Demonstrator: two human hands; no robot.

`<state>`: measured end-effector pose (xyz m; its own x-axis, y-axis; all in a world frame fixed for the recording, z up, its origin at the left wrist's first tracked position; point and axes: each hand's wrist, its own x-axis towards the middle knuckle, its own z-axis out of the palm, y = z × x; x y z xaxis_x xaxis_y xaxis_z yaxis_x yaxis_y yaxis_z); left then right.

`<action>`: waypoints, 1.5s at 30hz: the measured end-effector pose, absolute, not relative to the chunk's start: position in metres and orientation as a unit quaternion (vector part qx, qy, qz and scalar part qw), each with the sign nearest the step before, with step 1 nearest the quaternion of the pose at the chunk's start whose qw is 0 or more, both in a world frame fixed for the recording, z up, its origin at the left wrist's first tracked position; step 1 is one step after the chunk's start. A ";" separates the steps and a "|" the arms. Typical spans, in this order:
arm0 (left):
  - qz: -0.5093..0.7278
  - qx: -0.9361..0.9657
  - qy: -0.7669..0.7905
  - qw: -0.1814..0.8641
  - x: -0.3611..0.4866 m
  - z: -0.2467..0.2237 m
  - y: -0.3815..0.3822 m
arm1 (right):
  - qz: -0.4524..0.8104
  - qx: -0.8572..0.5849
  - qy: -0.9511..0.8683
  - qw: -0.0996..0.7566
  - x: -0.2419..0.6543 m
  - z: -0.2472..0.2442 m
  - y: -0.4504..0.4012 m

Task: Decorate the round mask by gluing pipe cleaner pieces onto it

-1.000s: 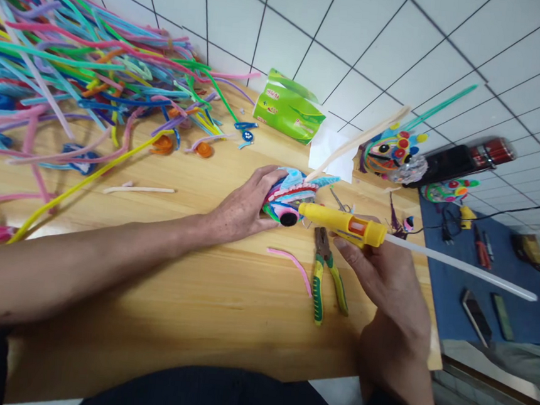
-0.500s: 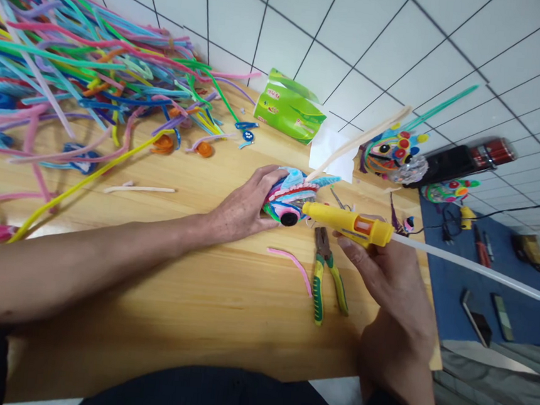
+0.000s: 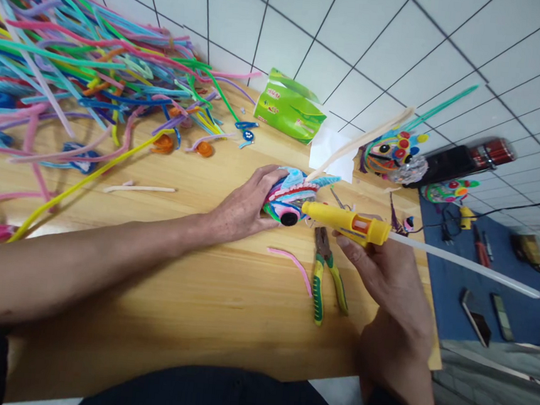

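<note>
My left hand (image 3: 244, 206) is wrapped round a colourful pipe-cleaner figure (image 3: 287, 194) with a black eye, just above the wooden table. A long cream pipe cleaner (image 3: 350, 145) rises from the figure's top to the upper right. My right hand (image 3: 387, 269) grips a yellow glue gun (image 3: 346, 220) that has a long clear glue stick (image 3: 463, 263) in its back end. The gun's nozzle meets the figure's right side; the exact contact spot is too small to tell.
Green-handled pliers (image 3: 321, 276) and a pink pipe cleaner (image 3: 295, 263) lie in front. Many pipe cleaners (image 3: 97, 67) cover the back left. Behind are a green tissue pack (image 3: 290, 106), white paper (image 3: 333, 154) and a decorated figure (image 3: 392, 151). A phone (image 3: 476, 316) lies on the blue surface.
The glue gun and its glue stick have shifted very slightly left. The cream pipe cleaner's upper end has moved a little right. My left hand keeps its hold on the figure.
</note>
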<state>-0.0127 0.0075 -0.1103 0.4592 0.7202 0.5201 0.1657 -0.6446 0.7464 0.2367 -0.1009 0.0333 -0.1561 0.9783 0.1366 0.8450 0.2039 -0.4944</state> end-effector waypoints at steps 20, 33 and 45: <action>0.432 0.787 0.287 0.333 -0.013 -0.108 0.007 | 0.174 -0.626 -0.731 0.209 0.238 0.033 -0.102; 0.428 0.793 0.291 0.322 -0.013 -0.108 0.007 | 0.167 -0.627 -0.730 0.215 0.235 0.035 -0.102; 0.429 0.797 0.282 0.319 -0.014 -0.109 0.007 | 0.173 -0.630 -0.728 0.209 0.235 0.033 -0.102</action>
